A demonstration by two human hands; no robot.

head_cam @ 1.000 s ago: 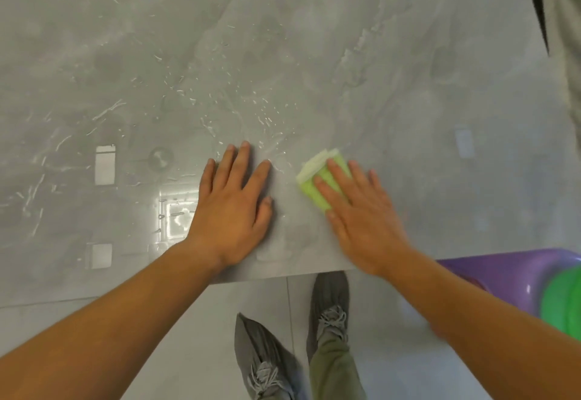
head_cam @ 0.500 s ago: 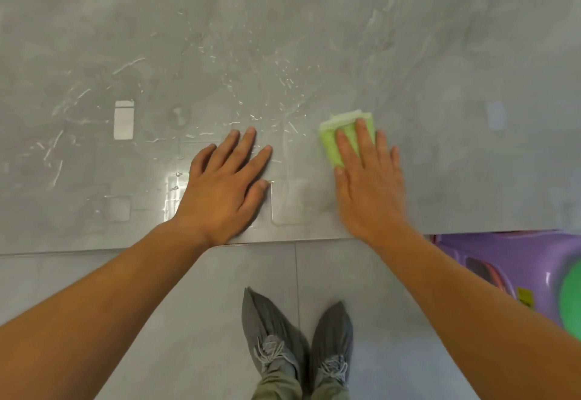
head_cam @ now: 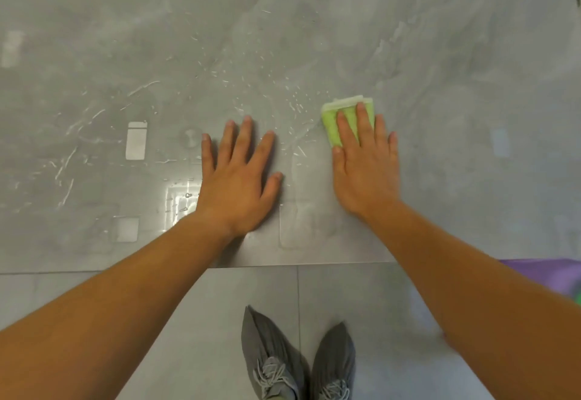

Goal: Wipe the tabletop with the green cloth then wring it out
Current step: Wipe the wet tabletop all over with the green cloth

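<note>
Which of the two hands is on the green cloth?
The right hand: it presses flat on the folded green cloth. The left hand lies spread on the bare tabletop beside it, touching no cloth.

Two bare forearms reach forward, both wrists straight. The right hand [head_cam: 364, 166] lies palm down with straight fingers held close together. Its index, middle and ring fingers press on the green cloth [head_cam: 329, 126], and its thumb tip is at the cloth's near left corner. The left hand [head_cam: 237, 176] lies flat, palm down, fingers fanned. It is left of the cloth and apart from it.
</note>
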